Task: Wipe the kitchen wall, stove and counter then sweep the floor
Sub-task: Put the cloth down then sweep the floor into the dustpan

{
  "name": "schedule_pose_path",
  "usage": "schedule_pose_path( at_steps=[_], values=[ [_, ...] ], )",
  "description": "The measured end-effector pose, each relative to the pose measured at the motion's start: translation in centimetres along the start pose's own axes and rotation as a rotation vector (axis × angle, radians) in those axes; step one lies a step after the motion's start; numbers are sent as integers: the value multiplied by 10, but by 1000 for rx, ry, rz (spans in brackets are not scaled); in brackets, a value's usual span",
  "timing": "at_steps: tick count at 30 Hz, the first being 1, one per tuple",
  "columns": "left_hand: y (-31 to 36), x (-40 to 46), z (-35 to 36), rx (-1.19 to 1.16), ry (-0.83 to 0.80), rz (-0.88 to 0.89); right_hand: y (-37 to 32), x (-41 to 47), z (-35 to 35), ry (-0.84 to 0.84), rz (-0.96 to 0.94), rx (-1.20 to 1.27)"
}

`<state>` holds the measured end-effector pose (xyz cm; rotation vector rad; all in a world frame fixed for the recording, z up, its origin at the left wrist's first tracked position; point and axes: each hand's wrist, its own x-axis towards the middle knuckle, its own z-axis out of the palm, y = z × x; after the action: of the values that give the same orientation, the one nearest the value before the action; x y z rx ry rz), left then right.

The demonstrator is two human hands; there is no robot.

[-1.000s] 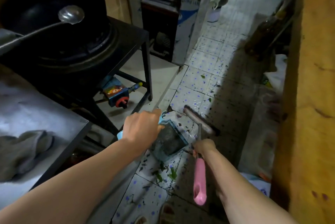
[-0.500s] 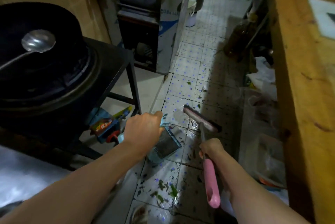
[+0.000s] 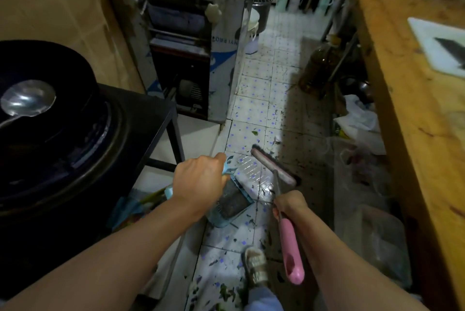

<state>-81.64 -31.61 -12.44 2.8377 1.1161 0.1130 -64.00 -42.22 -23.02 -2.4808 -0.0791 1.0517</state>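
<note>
My left hand point(image 3: 198, 188) grips the handle of a light blue dustpan point(image 3: 232, 206), which tilts down onto the tiled floor point(image 3: 254, 109) with dark debris inside. My right hand point(image 3: 289, 203) holds a broom by its pink handle point(image 3: 290, 252). The broom's pink and black head point(image 3: 273, 167) rests on the floor just beyond the dustpan's mouth. Green leaf scraps and dark bits litter the tiles around both. My sandalled foot point(image 3: 255, 266) stands below the dustpan.
A black stove stand with a wok point(image 3: 57, 119) and metal ladle point(image 3: 27, 99) is at the left. A metal machine point(image 3: 191, 41) stands ahead. A wooden counter point(image 3: 412, 109) runs along the right, with bottles and plastic bags point(image 3: 359, 119) beneath it.
The view has shifted forward and right along the aisle; the grey counter with the cloth has left the frame. Both hands keep their holds, and the broom head lies slightly farther from the dustpan.
</note>
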Motion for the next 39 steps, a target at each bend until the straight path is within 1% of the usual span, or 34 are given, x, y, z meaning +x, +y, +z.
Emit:
schedule_pose_path(
  at_steps=[4,6,8,13,16,24,28,31,35,39],
  values=[
    [3,44,6,1,-2,-36,-27,41,-14,-9,-11,-47],
    [5,70,12,-12,-1,-55,-42,65,-22,-1,-41,-44],
    [9,101,20,-4,2,-51,-60,92,-30,-13,-34,-32],
    [30,186,32,30,-52,-52,-102,167,-50,-39,-33,-44],
    [38,232,40,-7,-76,-100,-127,212,-61,-46,-40,-57],
    [54,340,60,-46,-63,-195,-194,312,-75,-51,-39,-110],
    [58,379,72,-68,-64,-221,-217,365,-69,-54,-48,-67],
    [58,399,79,-75,-45,-238,-232,399,-66,-49,-18,8],
    [60,413,87,-78,-26,-266,-243,439,-60,-71,-15,113],
    [63,425,96,-90,-32,-287,-245,469,-42,-78,-33,156]
  ],
)
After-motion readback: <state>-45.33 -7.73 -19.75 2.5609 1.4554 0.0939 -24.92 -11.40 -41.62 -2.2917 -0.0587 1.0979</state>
